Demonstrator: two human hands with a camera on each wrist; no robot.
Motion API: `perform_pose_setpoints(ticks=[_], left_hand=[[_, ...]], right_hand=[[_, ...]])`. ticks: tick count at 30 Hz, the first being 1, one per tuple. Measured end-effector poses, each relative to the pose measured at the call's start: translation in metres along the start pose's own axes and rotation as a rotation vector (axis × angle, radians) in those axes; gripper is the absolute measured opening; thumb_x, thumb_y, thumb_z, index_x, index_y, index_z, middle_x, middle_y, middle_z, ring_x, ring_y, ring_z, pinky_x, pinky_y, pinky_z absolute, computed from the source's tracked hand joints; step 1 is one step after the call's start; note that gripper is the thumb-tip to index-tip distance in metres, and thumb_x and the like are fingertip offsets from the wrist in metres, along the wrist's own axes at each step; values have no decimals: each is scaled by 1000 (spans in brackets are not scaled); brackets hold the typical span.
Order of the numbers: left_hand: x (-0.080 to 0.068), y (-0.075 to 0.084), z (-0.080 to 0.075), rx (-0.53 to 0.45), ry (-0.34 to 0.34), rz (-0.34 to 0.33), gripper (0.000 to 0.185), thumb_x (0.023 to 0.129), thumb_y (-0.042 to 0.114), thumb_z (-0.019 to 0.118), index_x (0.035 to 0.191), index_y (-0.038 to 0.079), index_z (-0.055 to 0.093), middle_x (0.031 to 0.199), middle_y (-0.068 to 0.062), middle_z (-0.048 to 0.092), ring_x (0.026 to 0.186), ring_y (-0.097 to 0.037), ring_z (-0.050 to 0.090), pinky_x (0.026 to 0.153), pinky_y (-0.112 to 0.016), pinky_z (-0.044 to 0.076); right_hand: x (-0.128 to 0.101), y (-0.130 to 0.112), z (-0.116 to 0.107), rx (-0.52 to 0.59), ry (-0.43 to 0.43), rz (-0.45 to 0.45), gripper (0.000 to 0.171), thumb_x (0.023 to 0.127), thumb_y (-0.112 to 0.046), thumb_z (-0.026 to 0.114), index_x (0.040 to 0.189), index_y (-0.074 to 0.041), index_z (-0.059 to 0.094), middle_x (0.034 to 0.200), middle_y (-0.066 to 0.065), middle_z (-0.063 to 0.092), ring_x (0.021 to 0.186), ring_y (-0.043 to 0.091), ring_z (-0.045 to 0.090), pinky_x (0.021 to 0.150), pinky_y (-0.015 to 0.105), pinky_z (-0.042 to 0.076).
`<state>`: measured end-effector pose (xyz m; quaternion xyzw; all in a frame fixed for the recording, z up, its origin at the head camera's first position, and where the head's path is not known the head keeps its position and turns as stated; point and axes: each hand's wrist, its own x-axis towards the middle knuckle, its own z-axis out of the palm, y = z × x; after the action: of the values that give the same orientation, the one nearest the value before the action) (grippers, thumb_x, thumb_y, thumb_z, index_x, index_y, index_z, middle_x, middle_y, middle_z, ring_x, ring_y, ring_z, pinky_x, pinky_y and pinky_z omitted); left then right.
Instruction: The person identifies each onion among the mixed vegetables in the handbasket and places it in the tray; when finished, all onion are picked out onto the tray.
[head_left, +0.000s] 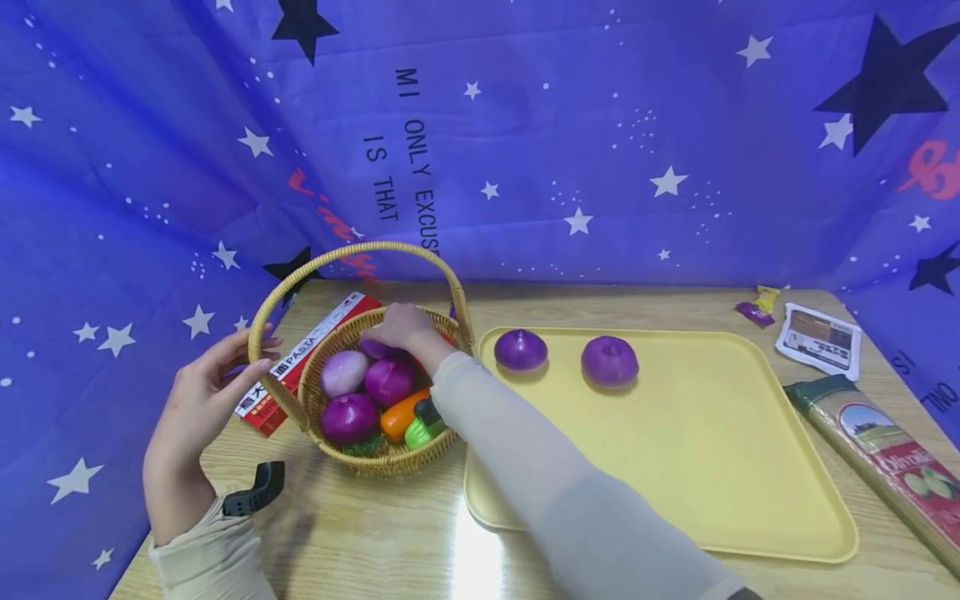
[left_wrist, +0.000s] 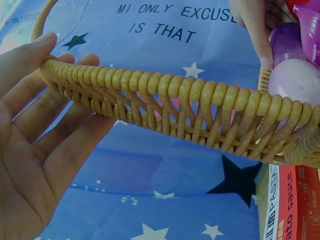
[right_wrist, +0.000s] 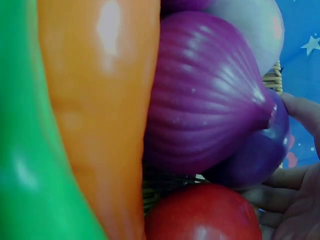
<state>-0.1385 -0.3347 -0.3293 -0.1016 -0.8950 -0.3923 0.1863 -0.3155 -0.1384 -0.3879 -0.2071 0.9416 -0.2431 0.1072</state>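
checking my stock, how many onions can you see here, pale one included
6: left onion and right onion on the yellow tray; in the basket, a pale onion, front onion, middle onion and the held onion in the right hand. More may be hidden.

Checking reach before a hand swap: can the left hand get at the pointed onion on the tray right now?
Probably not directly: the left hand is on the basket handle, and the basket and right forearm lie between it and the onion.
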Motion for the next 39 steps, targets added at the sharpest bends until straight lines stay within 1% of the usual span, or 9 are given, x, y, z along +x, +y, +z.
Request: perform_pose_setpoints(ticks=[4, 9, 12, 16, 19, 21, 28, 34, 39], left_hand=[[0, 1, 0, 6, -7, 1, 37, 92, 9, 60, 128, 11, 57, 108, 32, 60, 97, 14, 59, 84, -1, 45], [-2, 2, 0, 9, -12, -5, 37, 91, 9, 60, 128, 11, 57, 108, 31, 60, 97, 14, 59, 84, 0, 45], [-2, 3, -1, 7, -8, -5, 37, 91, 8, 60, 128, 11, 57, 108, 31, 61, 96, 14, 59, 83, -1, 46], [-2, 3, -1, 9, -11, -7, 36, 92, 9, 60, 128, 11, 57, 108, 31, 60, 96, 15, 59, 83, -1, 46], [-2, 4, -1, 13, -13, -9, 35, 93, 10, 59, 127, 11, 57, 108, 32, 60, 97, 15, 59, 84, 0, 45], [-2, 4, 0, 11, -12, -5, 34, 93, 10, 58, 127, 11, 57, 108, 32, 60, 97, 15, 58, 84, 0, 45], [-2, 5, 2, -2, -8, 9, 33, 93, 8, 58, 126, 8, 58, 107, 30, 60, 98, 13, 60, 85, -1, 46], [-3, 2, 1, 23, -5, 12, 32, 93, 10, 58, 125, 9, 58, 106, 31, 60, 97, 15, 59, 84, 0, 45], [-2, 2, 1, 29, -4, 12, 32, 93, 11, 58, 125, 10, 58, 107, 28, 61, 96, 15, 59, 83, 0, 45]], right_hand=[[-1, 3, -5, 23, -31, -38, 40, 80, -52, 66, 77, -12, 62, 77, 1, 59, 73, 15, 54, 71, 25, 50], [-1, 6, -8, 35, -86, -115, 41, 79, -52, 68, 76, -13, 55, 73, -1, 52, 70, 13, 48, 63, 20, 43], [-2, 7, -8, 37, -99, -167, 41, 80, -50, 67, 80, -11, 55, 75, 0, 51, 72, 13, 47, 63, 20, 40], [-3, 9, -8, 68, -86, -230, 41, 80, -44, 70, 98, -8, 62, 88, 2, 60, 82, 14, 50, 72, 19, 42], [-3, 10, -9, 98, -93, -273, 45, 80, -38, 72, 112, -7, 63, 100, 6, 65, 90, 15, 54, 79, 20, 44], [-4, 10, -9, 100, -100, -292, 48, 79, -36, 73, 116, -7, 62, 105, 7, 66, 93, 17, 55, 81, 21, 45], [0, 10, -10, 15, -63, -330, 58, 76, -36, 76, 125, -8, 60, 109, 7, 67, 102, 18, 56, 88, 23, 45], [0, 6, -12, -33, -25, -356, 65, 77, -37, 76, 131, -9, 55, 120, 6, 64, 112, 19, 55, 100, 26, 43], [0, 2, -18, -26, -27, -356, 68, 77, -34, 76, 135, -8, 52, 127, 7, 62, 116, 20, 55, 101, 27, 44]])
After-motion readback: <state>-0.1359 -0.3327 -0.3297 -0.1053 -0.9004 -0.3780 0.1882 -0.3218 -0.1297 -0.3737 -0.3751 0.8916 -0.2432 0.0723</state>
